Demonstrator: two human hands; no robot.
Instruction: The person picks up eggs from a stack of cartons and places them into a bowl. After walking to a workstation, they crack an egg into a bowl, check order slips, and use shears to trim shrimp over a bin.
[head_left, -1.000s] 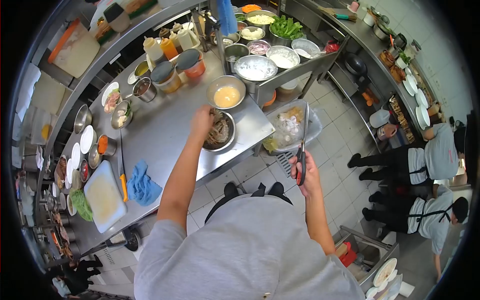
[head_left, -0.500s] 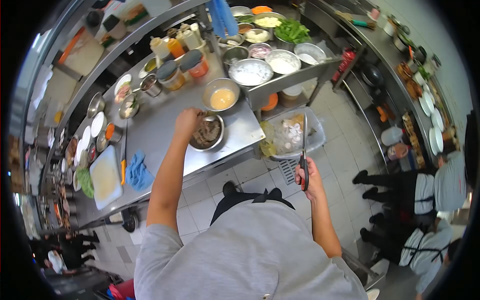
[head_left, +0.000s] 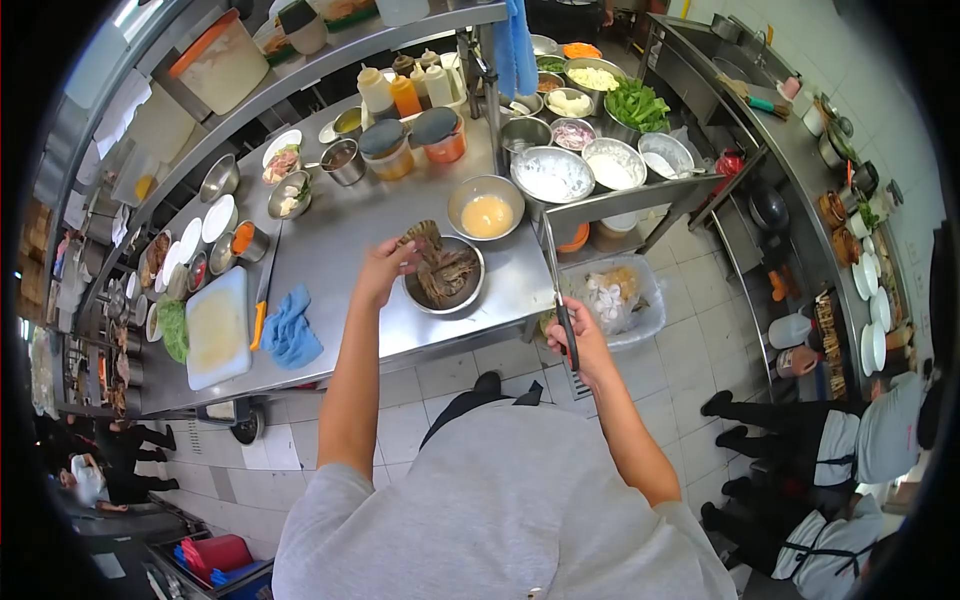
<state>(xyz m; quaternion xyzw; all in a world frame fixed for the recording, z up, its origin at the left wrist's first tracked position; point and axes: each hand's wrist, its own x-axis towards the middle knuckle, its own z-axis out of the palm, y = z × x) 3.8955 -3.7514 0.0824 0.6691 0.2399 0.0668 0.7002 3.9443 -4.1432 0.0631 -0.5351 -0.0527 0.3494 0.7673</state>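
Observation:
My left hand (head_left: 380, 268) is closed on a striped brown prawn (head_left: 424, 238), raised at the left rim of a steel bowl (head_left: 472, 294). More prawns (head_left: 447, 284) lie in that bowl. Off the table's right corner, my right hand (head_left: 586, 345) grips kitchen scissors (head_left: 567, 335) by the dark handle. Their long blades point upward and look closed together. Just behind the prawn bowl is another steel bowl (head_left: 462, 215) holding yellowish liquid (head_left: 487, 216).
On the steel table (head_left: 330, 262) lie a blue cloth (head_left: 292, 330), an orange-handled knife (head_left: 262, 310) and a white cutting board (head_left: 218, 335). Right of the table stands a lined bin (head_left: 650, 310). Two people (head_left: 840, 430) are at the far right. Ingredient bowls (head_left: 555, 175) fill the back.
My left hand has lifted a prawn from the bowl. My right hand has brought the scissors left, nearer the table. The view has shifted, so the table items appear further right.

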